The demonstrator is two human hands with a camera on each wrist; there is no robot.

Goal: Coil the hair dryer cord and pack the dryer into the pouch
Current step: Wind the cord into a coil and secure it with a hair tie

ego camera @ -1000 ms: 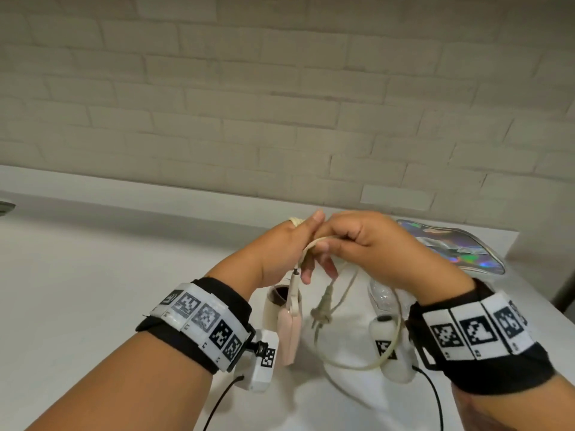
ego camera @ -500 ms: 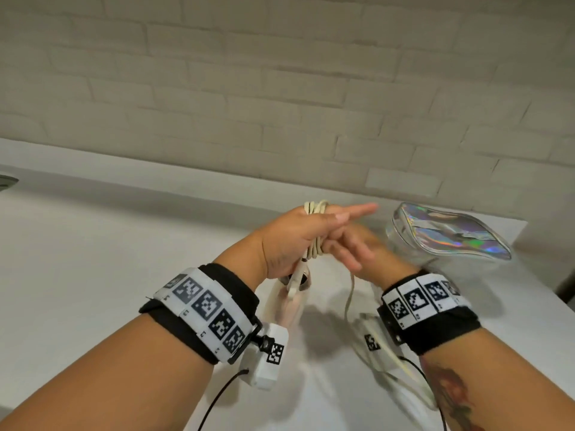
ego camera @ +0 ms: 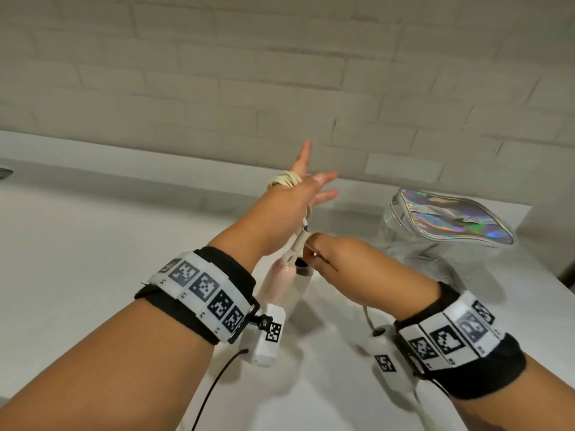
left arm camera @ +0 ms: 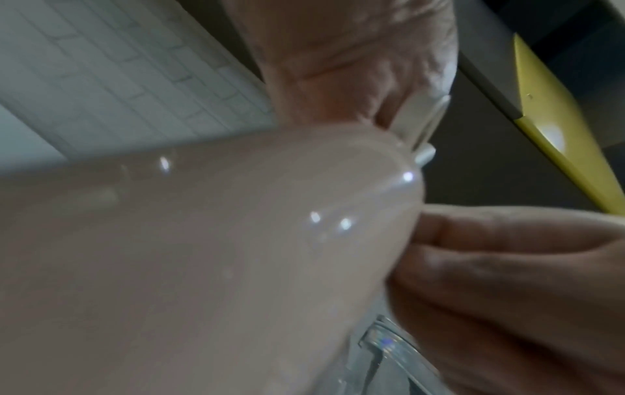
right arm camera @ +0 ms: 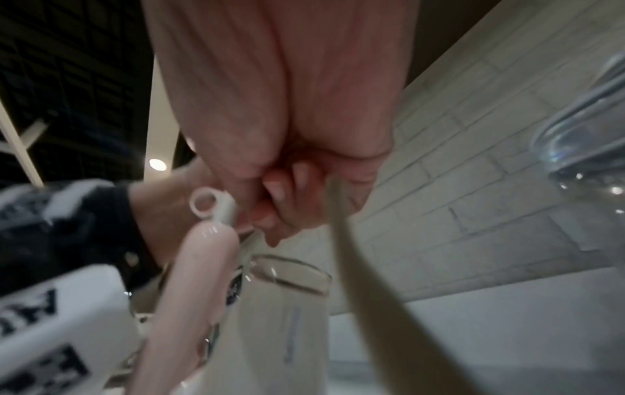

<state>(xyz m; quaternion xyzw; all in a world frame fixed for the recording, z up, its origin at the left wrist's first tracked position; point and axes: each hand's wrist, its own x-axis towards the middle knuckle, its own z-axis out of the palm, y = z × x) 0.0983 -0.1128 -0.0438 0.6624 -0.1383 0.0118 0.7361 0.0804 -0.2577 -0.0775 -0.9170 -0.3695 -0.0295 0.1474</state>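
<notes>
My left hand (ego camera: 306, 185) is raised over the counter with its fingers spread straight. The beige cord (ego camera: 284, 181) is looped in a coil around that hand. The pink hair dryer (ego camera: 277, 279) hangs from the cord below my left wrist; its handle (left arm camera: 203, 254) fills the left wrist view. My right hand (ego camera: 314, 253) sits just under the left one, fingers curled, pinching the cord (right arm camera: 341, 221) beside the dryer's handle end (right arm camera: 199, 256). The holographic pouch (ego camera: 451, 220) lies at the right, apart from both hands.
A white counter (ego camera: 109, 259) runs to a pale brick wall (ego camera: 280, 73). The counter's right edge (ego camera: 541, 275) is just past the pouch. Black cables (ego camera: 214, 387) trail from my wrist cameras.
My left hand has lifted and spread its fingers with the coil still round it. My right hand has dropped from the coil to the cord by the dryer's handle.
</notes>
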